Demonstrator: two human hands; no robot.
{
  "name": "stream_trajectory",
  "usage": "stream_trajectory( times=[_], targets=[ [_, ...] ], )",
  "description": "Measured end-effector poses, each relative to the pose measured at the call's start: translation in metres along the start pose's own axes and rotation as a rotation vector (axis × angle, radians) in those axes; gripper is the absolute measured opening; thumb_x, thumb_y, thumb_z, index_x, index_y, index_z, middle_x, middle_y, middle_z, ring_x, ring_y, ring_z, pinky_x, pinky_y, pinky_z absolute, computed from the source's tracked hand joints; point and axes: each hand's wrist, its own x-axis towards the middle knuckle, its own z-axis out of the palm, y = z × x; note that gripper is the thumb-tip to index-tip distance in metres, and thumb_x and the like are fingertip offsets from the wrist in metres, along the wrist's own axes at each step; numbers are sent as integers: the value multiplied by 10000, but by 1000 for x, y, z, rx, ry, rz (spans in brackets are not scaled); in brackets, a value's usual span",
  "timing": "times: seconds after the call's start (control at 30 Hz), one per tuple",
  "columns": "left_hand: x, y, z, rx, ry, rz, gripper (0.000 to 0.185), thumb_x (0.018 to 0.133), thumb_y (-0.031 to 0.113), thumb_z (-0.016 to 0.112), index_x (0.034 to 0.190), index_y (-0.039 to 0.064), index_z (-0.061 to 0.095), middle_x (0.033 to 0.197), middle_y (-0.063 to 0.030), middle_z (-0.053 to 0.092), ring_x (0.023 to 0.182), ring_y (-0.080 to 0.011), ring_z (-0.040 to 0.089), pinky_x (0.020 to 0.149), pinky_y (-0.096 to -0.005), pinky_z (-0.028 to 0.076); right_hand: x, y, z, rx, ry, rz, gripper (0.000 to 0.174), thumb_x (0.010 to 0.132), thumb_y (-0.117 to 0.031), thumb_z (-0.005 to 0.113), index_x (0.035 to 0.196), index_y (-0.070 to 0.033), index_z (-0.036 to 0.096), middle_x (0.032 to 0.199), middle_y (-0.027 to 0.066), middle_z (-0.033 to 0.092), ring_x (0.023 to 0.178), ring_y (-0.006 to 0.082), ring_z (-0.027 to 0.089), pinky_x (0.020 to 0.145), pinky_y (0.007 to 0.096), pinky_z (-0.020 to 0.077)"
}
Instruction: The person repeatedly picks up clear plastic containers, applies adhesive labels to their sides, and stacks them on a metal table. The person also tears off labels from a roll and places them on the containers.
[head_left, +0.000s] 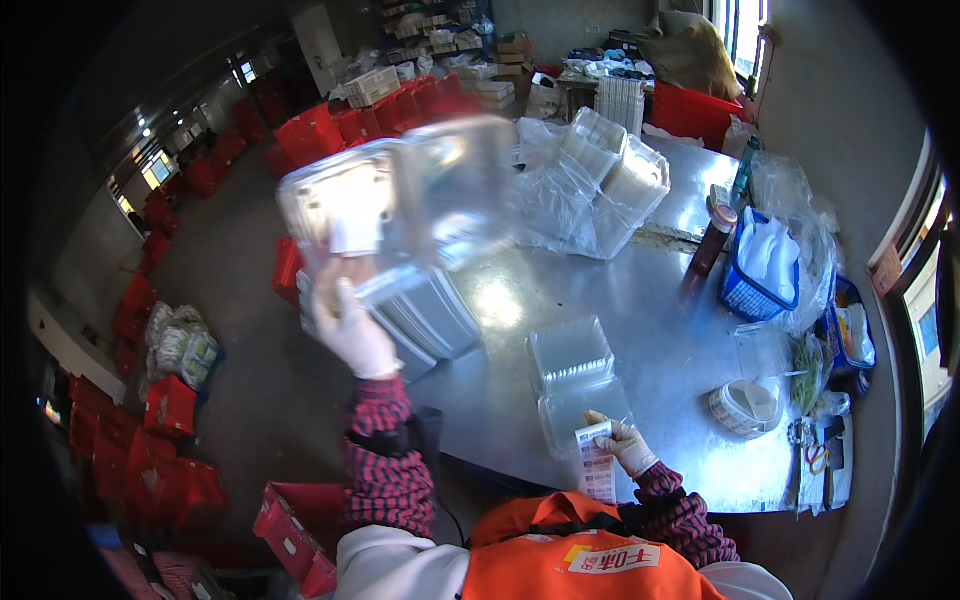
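My gloved left hand (356, 330) grips the near edge of an open clear plastic clamshell container (454, 180), which is raised and blurred. Below it, a tall stack of nested clear containers (431, 307) stands at the left edge of the metal table (510, 292). Another open clamshell container (574, 349) lies flat on the metal in front of me. Over its near part, my gloved right hand (630, 446) pinches a strip of printed white labels (598, 469) between thumb and fingers. The strip hangs down toward my orange apron (570, 559).
Bagged clear containers (600, 187) lie at the table's far side. Along the right are a bottle (709, 247), a blue basket (761, 266), a label roll (742, 409) and scissors (816, 457). Red crates (311, 139) line the floor on the left; one crate (296, 536) stands beside me.
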Motion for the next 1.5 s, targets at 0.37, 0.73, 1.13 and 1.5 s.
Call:
stream_trajectory(
  times=[0.37, 0.73, 1.13, 1.5],
  targets=[
    [96, -43, -109, 109, 106, -450, 412, 929, 159, 513, 1319, 50, 439, 1185, -109, 539, 945, -241, 598, 738, -366, 559, 0, 7, -2, -5, 7, 46, 476, 879, 64, 549, 1334, -64, 497, 1345, 49, 526, 1150, 125, 527, 973, 266, 426],
    [-6, -44, -66, 968, -151, 660, 625, 817, 166, 661, 1354, -1, 390, 1348, -244, 346, 1288, -378, 322, 1069, -456, 279, -2, 3, 2, -45, 156, 9, 287, 906, -23, 565, 1193, -21, 574, 1044, 56, 654, 911, 127, 614, 836, 273, 501],
    [-221, -93, -38, 885, -1437, 160, 980, 648, 597, 734, 1398, 77, 377, 1366, -189, 352, 1301, -357, 322, 1074, -460, 295, 9, -23, -8, -423, 464, 196, 292, 798, -92, 680, 1069, 10, 643, 849, 60, 661, 737, 119, 619, 673, 256, 507],
    [-254, -92, -34, 932, -1637, 349, 904, 738, 603, 637, 1458, 175, 297, 1451, -195, 291, 1370, -394, 216, 1127, -514, 162, 30, -53, 16, -989, 317, 286, 424, 838, -432, 588, 923, -24, 665, 833, 171, 674, 769, 314, 666, 704, 381, 527]
  ],
)
